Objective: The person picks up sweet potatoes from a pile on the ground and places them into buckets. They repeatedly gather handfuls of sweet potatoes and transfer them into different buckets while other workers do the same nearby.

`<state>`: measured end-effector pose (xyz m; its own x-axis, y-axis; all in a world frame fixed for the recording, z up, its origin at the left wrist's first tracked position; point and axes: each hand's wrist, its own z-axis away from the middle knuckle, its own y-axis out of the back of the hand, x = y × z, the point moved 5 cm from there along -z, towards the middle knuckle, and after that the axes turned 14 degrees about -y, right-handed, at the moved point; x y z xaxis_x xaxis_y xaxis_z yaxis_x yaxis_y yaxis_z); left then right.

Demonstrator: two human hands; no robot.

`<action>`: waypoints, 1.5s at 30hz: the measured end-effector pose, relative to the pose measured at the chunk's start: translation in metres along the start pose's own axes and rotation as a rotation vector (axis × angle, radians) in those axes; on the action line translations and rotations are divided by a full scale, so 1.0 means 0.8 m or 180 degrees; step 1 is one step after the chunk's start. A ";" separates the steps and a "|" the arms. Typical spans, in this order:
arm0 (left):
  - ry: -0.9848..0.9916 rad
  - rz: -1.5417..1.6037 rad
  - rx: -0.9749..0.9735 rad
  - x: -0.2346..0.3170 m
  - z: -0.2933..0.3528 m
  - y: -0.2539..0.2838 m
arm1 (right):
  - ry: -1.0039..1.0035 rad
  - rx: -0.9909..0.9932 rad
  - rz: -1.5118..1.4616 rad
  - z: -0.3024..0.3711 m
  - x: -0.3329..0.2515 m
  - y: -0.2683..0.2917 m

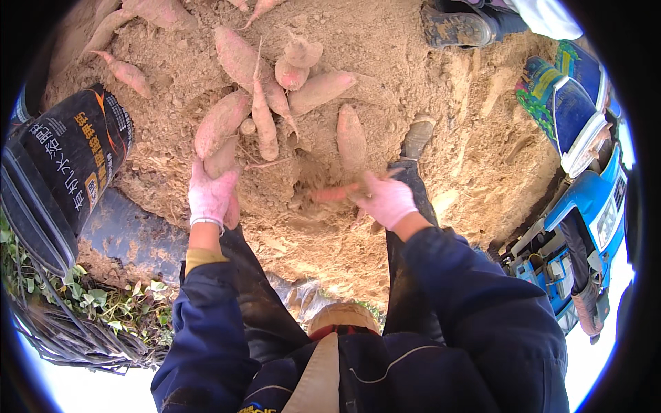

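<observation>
My left hand (208,194), in a pink-and-white glove, is closed around a sweet potato (222,160) whose ends show above and below the fingers. Just beyond it lies a large sweet potato (222,124). My right hand (387,199), gloved the same way, grips a slim reddish sweet potato (332,193), slightly blurred, over a hollow in the soil. Another sweet potato (352,134) stands partly in the dirt beyond the right hand. Ahead, several more lie in a loose heap, among them a long thin one (262,113) and a rounded one (292,73).
A black printed bucket (89,148) stands at the left, near green vines (103,306). Blue containers (571,110) and a blue machine (592,220) are at the right. Another person's boot (458,29) is at the far right. My boot (418,138) rests on loose soil.
</observation>
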<state>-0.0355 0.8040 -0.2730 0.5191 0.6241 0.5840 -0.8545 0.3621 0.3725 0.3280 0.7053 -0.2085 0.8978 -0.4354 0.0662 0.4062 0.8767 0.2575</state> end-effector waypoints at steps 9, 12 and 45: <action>0.0761 0.0202 0.0013 0.010 0.090 -0.041 | -0.0981 0.1293 -0.1028 -0.093 -0.064 0.068; 0.0996 0.1294 0.0169 0.001 0.154 -0.073 | -0.1741 0.1161 -0.1087 -0.126 -0.079 0.052; -0.1454 -0.1293 0.0969 0.084 -0.018 0.470 | 0.2455 0.1104 -0.3295 0.254 -0.599 0.273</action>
<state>-0.3225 0.9924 -0.1040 0.8113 0.1007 0.5759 -0.5807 0.2532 0.7738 -0.0484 1.0639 0.0116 0.1171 -0.5371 -0.8354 0.9931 0.0680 0.0955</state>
